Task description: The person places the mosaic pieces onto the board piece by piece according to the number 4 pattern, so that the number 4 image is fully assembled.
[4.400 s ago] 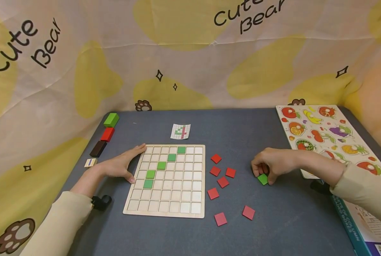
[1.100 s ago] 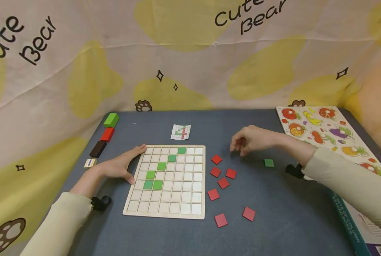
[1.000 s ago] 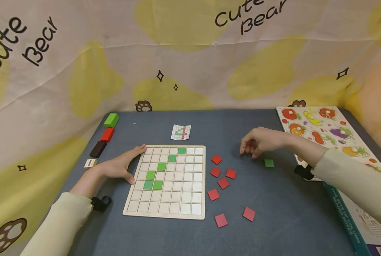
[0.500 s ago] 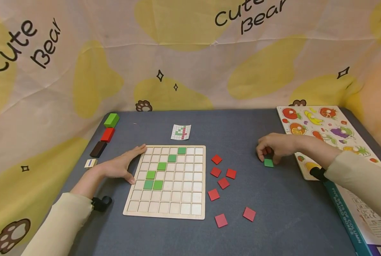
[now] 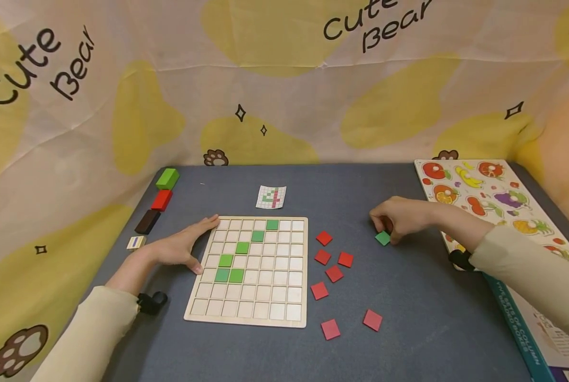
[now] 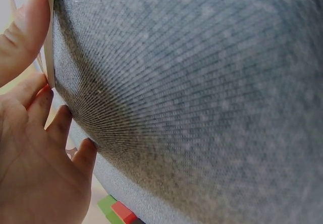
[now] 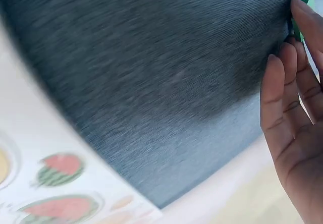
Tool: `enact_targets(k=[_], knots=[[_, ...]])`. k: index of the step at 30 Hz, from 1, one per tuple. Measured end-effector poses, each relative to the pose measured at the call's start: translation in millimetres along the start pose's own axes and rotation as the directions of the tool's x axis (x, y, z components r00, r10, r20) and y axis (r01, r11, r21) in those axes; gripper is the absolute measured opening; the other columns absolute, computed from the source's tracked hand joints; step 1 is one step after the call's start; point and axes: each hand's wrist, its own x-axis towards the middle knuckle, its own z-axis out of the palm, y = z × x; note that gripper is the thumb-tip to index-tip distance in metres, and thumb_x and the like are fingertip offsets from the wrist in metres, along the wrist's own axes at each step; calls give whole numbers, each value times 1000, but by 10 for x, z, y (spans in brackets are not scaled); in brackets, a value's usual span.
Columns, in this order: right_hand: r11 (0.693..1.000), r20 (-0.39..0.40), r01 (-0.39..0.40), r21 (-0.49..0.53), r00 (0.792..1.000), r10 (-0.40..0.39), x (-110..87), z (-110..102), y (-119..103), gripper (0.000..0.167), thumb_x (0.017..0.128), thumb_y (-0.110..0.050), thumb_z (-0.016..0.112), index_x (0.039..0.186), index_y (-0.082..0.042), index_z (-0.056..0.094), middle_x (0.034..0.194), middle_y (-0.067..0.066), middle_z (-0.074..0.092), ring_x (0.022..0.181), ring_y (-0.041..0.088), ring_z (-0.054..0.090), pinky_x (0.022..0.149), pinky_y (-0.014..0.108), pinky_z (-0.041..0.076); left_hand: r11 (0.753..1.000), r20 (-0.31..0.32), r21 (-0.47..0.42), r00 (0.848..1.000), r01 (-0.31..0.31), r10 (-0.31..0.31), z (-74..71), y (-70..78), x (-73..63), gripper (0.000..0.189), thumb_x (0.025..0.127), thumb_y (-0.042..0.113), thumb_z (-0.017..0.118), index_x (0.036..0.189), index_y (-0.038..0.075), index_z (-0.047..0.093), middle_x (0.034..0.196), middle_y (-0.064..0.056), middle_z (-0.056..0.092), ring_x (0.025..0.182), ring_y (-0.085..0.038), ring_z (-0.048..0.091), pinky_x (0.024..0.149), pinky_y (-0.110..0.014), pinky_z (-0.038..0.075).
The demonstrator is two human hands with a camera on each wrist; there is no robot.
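Head view: on the dark blue-grey bench (image 5: 265, 354), the right hand (image 5: 405, 215) pinches a flat, square green tile (image 5: 382, 238) between thumb and fingers, near three o'clock of a pale wooden grid board (image 5: 263, 293). The left hand (image 5: 175, 249), thumb and fingers apart, touches the board's edge from nine to eleven o'clock. Square red tiles (image 5: 334, 274) lie between two and four o'clock.

around the edges

a patterned curtain (image 5: 284, 90) hangs at twelve o'clock. green block (image 5: 167, 179), red block (image 5: 162, 200), dark block (image 5: 147, 222) and striped block (image 5: 136, 242) line up at nine. a fruit board (image 5: 492, 188) lies at three, a box (image 5: 542, 345) at four.
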Motion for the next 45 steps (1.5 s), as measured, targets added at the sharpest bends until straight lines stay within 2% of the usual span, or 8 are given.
enact_targets(k=[8, 15, 18, 25, 29, 33, 39, 45], knots=[[998, 36, -12, 64, 999, 10, 88, 7, -20, 29, 68, -3, 83, 86, -16, 64, 78, 0, 61, 68, 9, 53, 62, 22, 47, 1000, -1, 6, 1000, 1, -1, 3, 4, 7, 120, 63, 14, 87, 158, 5, 16, 168, -16, 4, 154, -47, -2, 117, -71, 4], [996, 21, -35, 86, 999, 33, 180, -63, -143, 17, 75, -13, 83, 78, -17, 67, 71, -5, 63, 66, 8, 54, 62, 21, 46, 1000, -3, 6, 1000, -2, 2, -3, -17, 15, 120, 62, 14, 87, 158, 6, 16, 169, -16, 4, 154, -46, -3, 118, -71, 4], [992, -4, -24, 121, 1000, 25, 285, -54, -320, 16, 76, -16, 82, 78, -18, 67, 71, -6, 63, 66, 8, 55, 63, 22, 45, 1000, 1, 5, 1000, -4, 4, -7, -29, 17, 120, 63, 15, 87, 159, 7, 16, 169, -15, 4, 154, -46, -3, 118, -71, 4], [975, -138, 94, 201, 988, -66, 699, 156, -937, 13, 80, -17, 80, 87, -16, 69, 73, -3, 66, 65, 8, 58, 61, 23, 47, 1000, 10, 3, 1000, -5, 5, -23, -39, 33, 120, 63, 14, 87, 159, 8, 15, 169, -14, 3, 154, -45, -3, 118, -71, 4], [971, -135, 122, 206, 986, -95, 955, 262, -1310, 8, 84, -12, 73, 92, -15, 71, 74, -2, 68, 63, 7, 56, 61, 21, 46, 1000, 14, 7, 1000, -9, 9, -30, -55, 46, 121, 63, 13, 87, 159, 8, 15, 169, -14, 3, 154, -45, -3, 118, -70, 4], [970, -151, 148, 193, 981, -120, 1173, 345, -1603, 16, 83, -7, 66, 94, -15, 73, 76, -4, 69, 65, 4, 55, 63, 18, 44, 1000, 11, 17, 1000, -20, 20, -27, -67, 51, 121, 62, 13, 88, 159, 6, 15, 169, -16, 2, 154, -46, -3, 118, -70, 5], [967, -172, 170, 189, 975, -137, 1367, 509, -1898, 12, 82, -2, 68, 89, -10, 75, 76, 1, 71, 66, 4, 56, 61, 17, 43, 1000, 5, 10, 1000, -20, 20, -23, -53, 57, 121, 62, 13, 87, 159, 5, 15, 168, -16, 2, 154, -46, -3, 118, -70, 5], [983, -176, 151, 109, 976, -130, 1413, 654, -2023, 9, 80, -2, 72, 84, -9, 75, 79, 1, 75, 71, 6, 61, 63, 17, 46, 1000, 6, 0, 1000, -11, 11, -26, -23, 66, 122, 62, 15, 88, 159, 5, 14, 169, -16, 1, 154, -46, -3, 117, -71, 4]])
